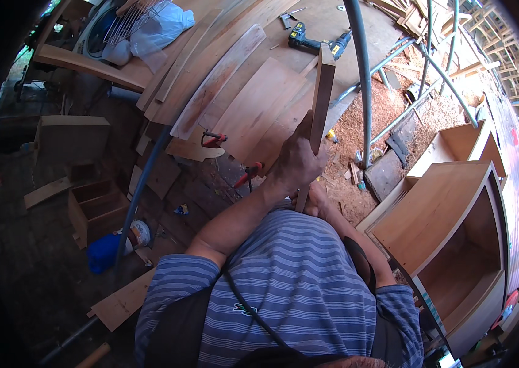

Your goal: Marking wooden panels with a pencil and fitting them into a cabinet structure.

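A long, narrow wooden strip [323, 92] stands out from my body, its far end pointing up the picture. My left hand [296, 162] is wrapped round the strip near its middle. Close to my belly, my right hand [317, 199] is closed at the strip's lower end; its fingers are partly hidden. Beyond the strip, a yellow and black cordless drill [302, 38] lies on the work surface. Two red clamps [213, 140] sit left of my left hand, near the edge of the boards.
Wooden boards [259, 101] cover the surface ahead. A blue-grey metal pole [361, 73] rises right of the strip, with wood shavings [382, 110] behind it. An open wooden cabinet [431, 221] stands at my right. A small wooden box [97, 208] lies on the left.
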The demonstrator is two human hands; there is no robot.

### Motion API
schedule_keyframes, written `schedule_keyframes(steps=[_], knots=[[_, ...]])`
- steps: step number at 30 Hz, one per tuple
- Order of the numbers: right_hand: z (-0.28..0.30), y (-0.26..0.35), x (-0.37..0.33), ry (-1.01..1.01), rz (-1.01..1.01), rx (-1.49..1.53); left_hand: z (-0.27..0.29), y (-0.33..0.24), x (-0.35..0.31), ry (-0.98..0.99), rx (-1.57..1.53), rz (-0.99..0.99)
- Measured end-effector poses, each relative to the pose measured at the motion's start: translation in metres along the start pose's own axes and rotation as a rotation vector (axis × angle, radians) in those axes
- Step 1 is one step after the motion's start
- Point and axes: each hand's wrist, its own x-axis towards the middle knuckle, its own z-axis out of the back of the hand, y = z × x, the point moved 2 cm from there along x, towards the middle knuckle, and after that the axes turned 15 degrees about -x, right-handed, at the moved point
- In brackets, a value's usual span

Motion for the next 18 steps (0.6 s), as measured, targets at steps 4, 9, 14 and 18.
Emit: schedule_keyframes(steps=[4,9,14,18], knots=[[0.002,0.001,0.002,-0.054,-0.065,-0.001,0.0,-0.002,-0.002,-0.022,-0.029,-0.037],[-0.002,0.001,0.0,-0.048,-0.033,-0.003,0.001,0.001,-0.005,-0.008,-0.026,0.016],[-0.006,0.003,-0.006,-0.032,-0.056,-0.002,0.001,-0.001,-0.005,-0.015,-0.03,0.009],[-0.006,0.003,-0.007,-0.017,-0.082,-0.003,0.001,0.003,-0.006,-0.01,0.005,-0.031]])
